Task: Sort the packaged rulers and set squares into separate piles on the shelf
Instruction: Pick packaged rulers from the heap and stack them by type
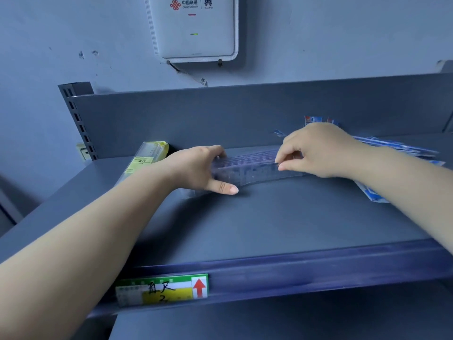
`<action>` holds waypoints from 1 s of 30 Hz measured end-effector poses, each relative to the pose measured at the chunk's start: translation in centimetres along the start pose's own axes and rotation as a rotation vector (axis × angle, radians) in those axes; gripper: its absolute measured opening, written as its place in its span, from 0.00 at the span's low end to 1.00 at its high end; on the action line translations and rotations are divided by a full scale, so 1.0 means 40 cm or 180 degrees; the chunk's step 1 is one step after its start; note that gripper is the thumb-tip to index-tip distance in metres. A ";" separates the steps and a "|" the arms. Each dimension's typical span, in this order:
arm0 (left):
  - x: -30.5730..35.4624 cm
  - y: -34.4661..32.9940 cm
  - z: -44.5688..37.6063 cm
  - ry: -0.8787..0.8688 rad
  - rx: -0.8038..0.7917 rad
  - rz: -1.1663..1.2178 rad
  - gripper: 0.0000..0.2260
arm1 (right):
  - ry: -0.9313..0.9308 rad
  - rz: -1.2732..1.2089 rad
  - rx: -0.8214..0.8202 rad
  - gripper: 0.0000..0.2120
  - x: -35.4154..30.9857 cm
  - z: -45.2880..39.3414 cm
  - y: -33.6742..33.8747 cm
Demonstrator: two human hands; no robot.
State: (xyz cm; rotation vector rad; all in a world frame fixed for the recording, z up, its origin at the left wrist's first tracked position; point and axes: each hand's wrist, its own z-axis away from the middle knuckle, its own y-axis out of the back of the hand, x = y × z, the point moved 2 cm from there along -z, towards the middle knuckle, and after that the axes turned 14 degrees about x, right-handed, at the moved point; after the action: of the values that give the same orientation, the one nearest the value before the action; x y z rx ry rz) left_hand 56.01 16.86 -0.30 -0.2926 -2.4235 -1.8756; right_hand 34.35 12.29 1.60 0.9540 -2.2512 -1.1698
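A stack of clear rulers (247, 168) lies on the shelf (269, 222), long axis running left to right, parallel to the back panel (220, 114). The left hand (196, 168) grips its left end, thumb stretched along the front. The right hand (316, 150) pinches the top ruler's right end. Blue packets (397, 148) lie right of the stack; a yellow-labelled pack (147, 155) left.

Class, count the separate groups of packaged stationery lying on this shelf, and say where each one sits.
3. The yellow-labelled packs lie back left, the clear ruler stack sits mid-shelf between the left hand and right hand, and the blue-printed packs lie right, partly hidden by the arm.
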 end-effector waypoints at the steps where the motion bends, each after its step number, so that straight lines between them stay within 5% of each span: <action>1: 0.002 0.001 0.002 0.0014 -0.0041 -0.0016 0.41 | 0.0126 0.0078 0.0053 0.06 -0.012 -0.005 -0.005; 9: 0.002 0.020 0.004 0.0179 -0.0327 0.0471 0.48 | 0.0859 0.0556 0.0127 0.10 -0.089 -0.057 -0.042; 13: 0.001 0.016 -0.002 0.0172 -0.0356 0.0374 0.32 | 0.1053 0.0337 0.0408 0.09 -0.106 -0.070 -0.058; 19: -0.007 0.005 -0.009 -0.0038 -0.0135 0.0118 0.29 | 0.1157 0.0169 0.0866 0.11 -0.116 -0.067 -0.058; 21: -0.010 0.004 -0.010 -0.0073 -0.0106 0.0117 0.29 | 0.0563 -0.0063 0.0490 0.16 -0.064 -0.067 -0.033; 25: -0.012 0.004 -0.010 -0.0086 -0.0107 0.0153 0.29 | -0.0016 -0.0245 -0.0647 0.42 0.013 -0.038 -0.034; 30: 0.014 0.009 -0.003 -0.0252 -0.0020 -0.0372 0.31 | 0.0380 0.0190 -0.1045 0.34 0.003 -0.023 -0.081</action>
State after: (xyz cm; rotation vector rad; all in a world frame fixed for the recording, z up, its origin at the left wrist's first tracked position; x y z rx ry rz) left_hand 55.52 16.88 0.19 -0.2345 -2.5390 -1.9544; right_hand 36.07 10.39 -0.58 0.7975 -1.9048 -1.3636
